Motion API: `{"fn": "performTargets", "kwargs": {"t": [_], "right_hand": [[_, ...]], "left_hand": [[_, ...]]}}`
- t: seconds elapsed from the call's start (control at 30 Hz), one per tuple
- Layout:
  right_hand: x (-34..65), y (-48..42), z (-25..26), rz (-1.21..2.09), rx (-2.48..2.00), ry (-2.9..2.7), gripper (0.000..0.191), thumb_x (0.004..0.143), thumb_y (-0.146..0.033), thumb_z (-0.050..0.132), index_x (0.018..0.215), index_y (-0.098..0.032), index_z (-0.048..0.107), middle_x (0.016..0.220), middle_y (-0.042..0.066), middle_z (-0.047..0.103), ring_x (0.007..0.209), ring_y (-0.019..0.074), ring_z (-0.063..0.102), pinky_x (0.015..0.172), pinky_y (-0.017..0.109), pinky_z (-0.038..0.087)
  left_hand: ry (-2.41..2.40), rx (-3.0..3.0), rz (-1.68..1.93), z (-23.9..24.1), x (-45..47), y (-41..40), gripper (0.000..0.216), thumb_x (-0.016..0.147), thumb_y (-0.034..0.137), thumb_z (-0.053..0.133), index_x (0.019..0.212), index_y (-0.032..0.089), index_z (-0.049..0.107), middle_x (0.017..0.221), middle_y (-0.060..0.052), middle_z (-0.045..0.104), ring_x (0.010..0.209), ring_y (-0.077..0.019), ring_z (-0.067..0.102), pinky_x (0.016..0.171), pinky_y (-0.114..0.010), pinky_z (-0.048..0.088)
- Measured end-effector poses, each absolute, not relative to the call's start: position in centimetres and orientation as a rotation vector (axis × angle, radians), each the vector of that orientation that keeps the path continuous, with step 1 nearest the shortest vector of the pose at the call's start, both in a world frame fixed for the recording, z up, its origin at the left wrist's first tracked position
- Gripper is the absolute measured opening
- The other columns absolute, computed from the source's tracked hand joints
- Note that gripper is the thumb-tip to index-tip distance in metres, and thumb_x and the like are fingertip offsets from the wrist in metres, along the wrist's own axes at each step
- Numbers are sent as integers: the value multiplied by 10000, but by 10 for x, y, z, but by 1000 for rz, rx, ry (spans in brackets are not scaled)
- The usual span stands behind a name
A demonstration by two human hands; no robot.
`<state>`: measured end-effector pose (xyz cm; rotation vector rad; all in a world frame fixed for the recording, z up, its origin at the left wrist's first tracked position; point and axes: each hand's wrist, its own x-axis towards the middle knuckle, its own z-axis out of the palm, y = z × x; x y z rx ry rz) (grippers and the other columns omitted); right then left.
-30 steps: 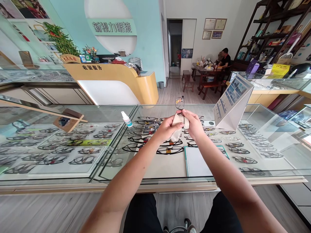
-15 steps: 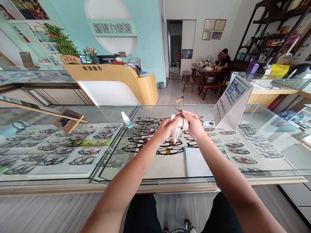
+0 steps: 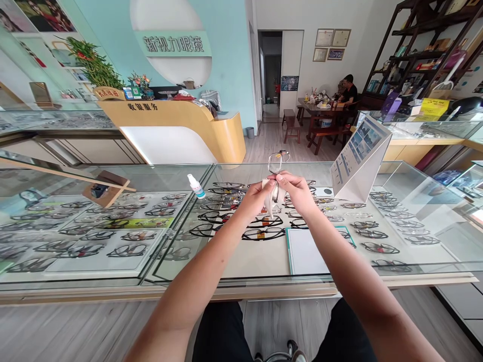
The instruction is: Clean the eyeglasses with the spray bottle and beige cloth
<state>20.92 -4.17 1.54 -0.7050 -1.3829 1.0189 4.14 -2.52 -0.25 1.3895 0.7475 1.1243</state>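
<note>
Above the glass counter, a pair of eyeglasses is held between my hands, one lens standing up past the fingers. My left hand is closed on a pale cleaning cloth, whose loose end hangs down. The cloth wraps around the lower part of the eyeglasses. My right hand pinches the frame with thumb and fingers beside the cloth. Part of the frame is hidden by fingers and cloth. To the left stands a white and blue spray bottle on the glass.
Rows of eyeglasses lie inside the glass display case. A white sheet with a teal edge lies below my right forearm. A folded display sign stands at right, a wooden-framed mirror at left. A person sits at a far table.
The eyeglasses have turned in my hands, so the raised lens and temple face differently. The cloth is now bunched lower, and my right fingers have shifted slightly left.
</note>
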Motion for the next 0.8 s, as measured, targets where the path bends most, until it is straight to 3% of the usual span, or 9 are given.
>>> {"fn": "performTargets", "kwargs": {"t": [0.13,0.3,0.43,0.63,0.8], "right_hand": [[210,-41,15,993,-699,-1414,553,841,-857,876,853,-305,903,1002,66,740,965,262,656,713,389,581],[210,-41,14,1025,-698,-1411,573,853,-861,864,902,-293,921,1047,64,743,819,208,620,587,351,521],[210,-42,14,1063,-680,-1382,541,867,-825,874,918,-289,928,1034,51,749,737,173,586,598,350,486],[210,-40,14,1062,-706,-1305,553,841,-828,887,862,-276,904,975,39,749,784,181,589,614,319,443],[208,-40,11,1130,-707,-1263,591,832,-847,876,896,-260,896,858,15,701,658,149,502,545,315,386]], "left_hand": [[698,1373,1116,1,42,-27,751,736,875,922,918,165,763,712,-28,756,585,-172,679,574,-292,538],[667,1383,1061,0,39,-25,715,724,819,969,925,159,780,772,-51,794,691,-215,760,660,-320,598],[663,1411,1015,-1,34,-24,679,736,768,991,944,154,788,807,-74,806,656,-194,718,638,-313,574],[635,1446,988,2,35,-27,627,711,620,1061,1030,143,807,889,-76,816,677,-164,694,621,-270,518],[632,1449,1043,4,39,-31,694,721,625,1052,1165,150,807,894,-64,827,749,-194,740,680,-283,567]]}}
